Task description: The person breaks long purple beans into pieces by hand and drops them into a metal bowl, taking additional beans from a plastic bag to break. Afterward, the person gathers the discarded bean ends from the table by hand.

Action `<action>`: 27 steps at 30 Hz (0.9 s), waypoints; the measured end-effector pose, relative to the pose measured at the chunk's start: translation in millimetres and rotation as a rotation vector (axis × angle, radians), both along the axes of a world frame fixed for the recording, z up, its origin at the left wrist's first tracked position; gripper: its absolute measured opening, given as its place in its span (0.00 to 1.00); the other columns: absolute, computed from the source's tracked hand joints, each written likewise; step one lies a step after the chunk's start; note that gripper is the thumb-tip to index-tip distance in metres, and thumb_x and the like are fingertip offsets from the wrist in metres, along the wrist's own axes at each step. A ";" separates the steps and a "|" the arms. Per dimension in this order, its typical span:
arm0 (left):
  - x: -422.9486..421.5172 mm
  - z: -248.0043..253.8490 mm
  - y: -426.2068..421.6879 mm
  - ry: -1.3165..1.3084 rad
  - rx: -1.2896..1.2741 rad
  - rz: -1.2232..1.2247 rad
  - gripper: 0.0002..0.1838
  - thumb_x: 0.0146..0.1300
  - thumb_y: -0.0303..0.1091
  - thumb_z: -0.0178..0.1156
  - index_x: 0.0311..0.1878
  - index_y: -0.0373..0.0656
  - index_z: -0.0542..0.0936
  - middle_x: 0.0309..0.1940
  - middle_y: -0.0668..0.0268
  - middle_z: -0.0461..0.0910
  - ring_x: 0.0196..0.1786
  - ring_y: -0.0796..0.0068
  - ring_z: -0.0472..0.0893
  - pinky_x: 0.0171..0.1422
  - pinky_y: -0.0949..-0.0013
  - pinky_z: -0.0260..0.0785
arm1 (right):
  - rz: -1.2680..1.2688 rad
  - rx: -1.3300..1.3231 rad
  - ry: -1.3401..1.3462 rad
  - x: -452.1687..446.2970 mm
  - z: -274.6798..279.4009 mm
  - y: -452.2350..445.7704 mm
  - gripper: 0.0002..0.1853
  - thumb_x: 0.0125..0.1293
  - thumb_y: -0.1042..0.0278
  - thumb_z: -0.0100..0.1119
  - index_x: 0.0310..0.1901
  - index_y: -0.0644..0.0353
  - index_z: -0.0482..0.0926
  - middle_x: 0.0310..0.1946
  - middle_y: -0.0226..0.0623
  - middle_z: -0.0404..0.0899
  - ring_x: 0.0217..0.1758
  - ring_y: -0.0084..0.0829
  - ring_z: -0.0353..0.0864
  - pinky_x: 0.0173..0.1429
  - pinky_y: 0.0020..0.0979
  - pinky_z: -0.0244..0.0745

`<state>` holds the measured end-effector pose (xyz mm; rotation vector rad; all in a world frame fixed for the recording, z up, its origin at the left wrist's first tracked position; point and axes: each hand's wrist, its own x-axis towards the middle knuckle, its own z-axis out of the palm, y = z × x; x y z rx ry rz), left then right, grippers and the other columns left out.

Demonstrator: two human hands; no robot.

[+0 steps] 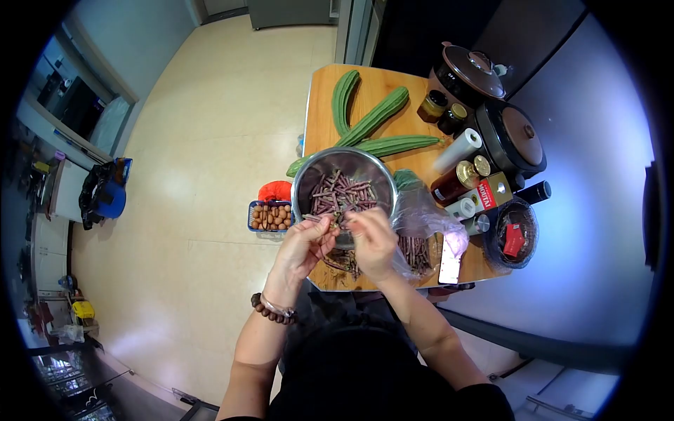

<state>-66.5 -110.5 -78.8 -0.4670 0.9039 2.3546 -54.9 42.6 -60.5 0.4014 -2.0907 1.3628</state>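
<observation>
Over the steel bowl [331,162] of purple bean pieces [342,191] — by the left edge of the table [390,78] — the left hand [302,244] pinches a bean [312,217], the right hand [374,242] bunched just beside, its hold unclear.

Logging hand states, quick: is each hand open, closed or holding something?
Left hand: closed, holding a purple bean.
Right hand: curled closed; whether it holds anything cannot be told.

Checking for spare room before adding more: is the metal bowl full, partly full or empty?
Partly full: short purple bean pieces cover the bottom of the metal bowl, while bare inner wall shows above them.
</observation>
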 end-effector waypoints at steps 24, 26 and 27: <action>9.2 11.4 3.7 0.678 -0.801 0.071 0.09 0.59 0.27 0.61 0.41 0.32 0.79 0.35 0.65 0.80 0.37 0.81 0.77 0.42 0.78 0.70 | 0.155 0.339 -0.199 -12.6 25.7 7.7 0.06 0.50 0.74 0.60 0.30 0.66 0.78 0.30 0.39 0.73 0.38 0.40 0.73 0.43 0.34 0.70; 9.3 13.9 2.8 0.618 -0.791 0.035 0.08 0.60 0.27 0.60 0.38 0.33 0.80 0.32 0.67 0.81 0.36 0.82 0.77 0.42 0.78 0.70 | 0.161 0.439 -0.190 -9.2 25.2 8.4 0.05 0.50 0.75 0.58 0.30 0.65 0.77 0.31 0.39 0.72 0.39 0.40 0.73 0.43 0.35 0.70; 8.4 16.4 3.5 0.617 -0.791 0.035 0.08 0.60 0.27 0.60 0.38 0.33 0.80 0.32 0.67 0.81 0.36 0.82 0.77 0.42 0.78 0.70 | 0.166 0.540 -0.179 -7.6 25.3 8.5 0.05 0.50 0.76 0.56 0.30 0.65 0.77 0.31 0.39 0.72 0.40 0.40 0.72 0.43 0.35 0.70</action>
